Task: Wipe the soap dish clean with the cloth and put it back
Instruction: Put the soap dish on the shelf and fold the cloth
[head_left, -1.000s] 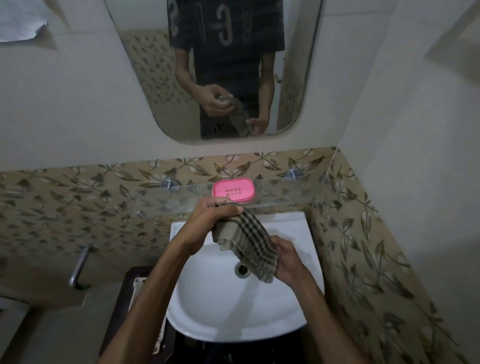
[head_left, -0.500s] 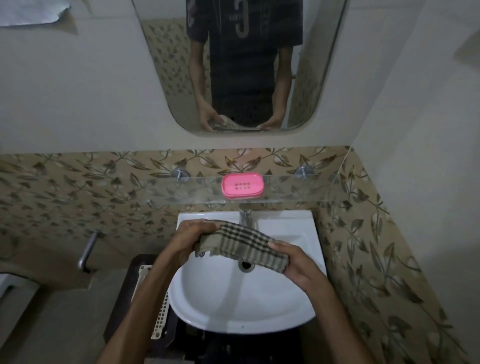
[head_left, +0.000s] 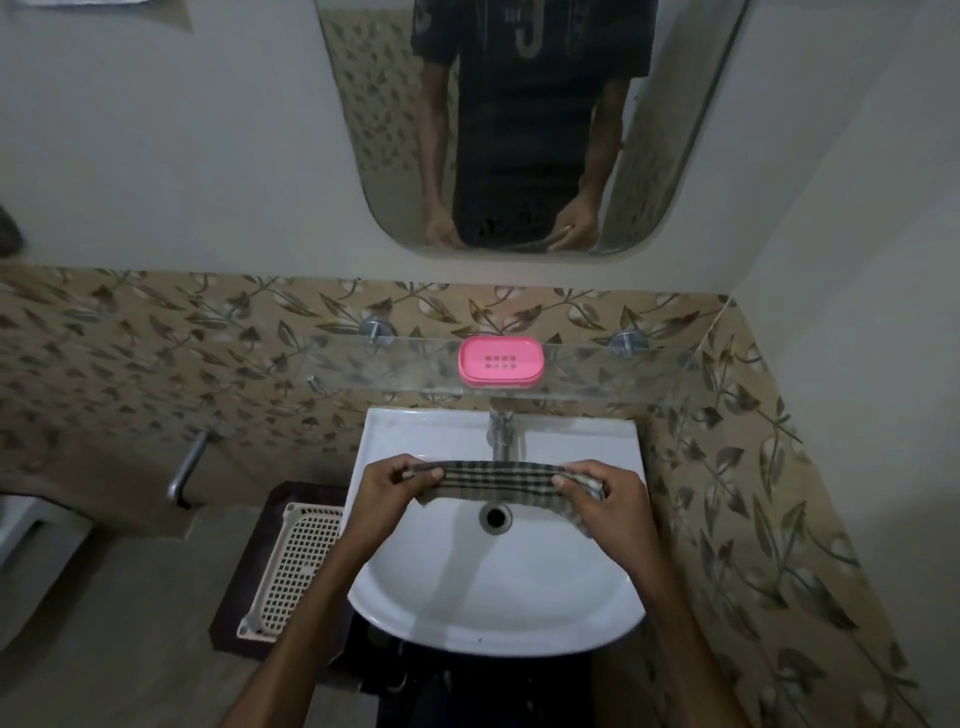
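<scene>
My left hand (head_left: 387, 491) and right hand (head_left: 605, 501) grip the cloth (head_left: 501, 480) stretched over the sink (head_left: 493, 587). The soap dish (head_left: 501, 361) sits behind the sink.

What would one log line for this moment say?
left hand: grips cloth | right hand: grips cloth | cloth: stretched over sink | soap dish: untouched on glass shelf

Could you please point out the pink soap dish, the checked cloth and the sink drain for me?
pink soap dish (head_left: 501, 361), head view, on the centre of its perforated top.
checked cloth (head_left: 498, 479), head view, on the middle of the stretched span.
sink drain (head_left: 495, 516), head view, on the drain opening.
</scene>
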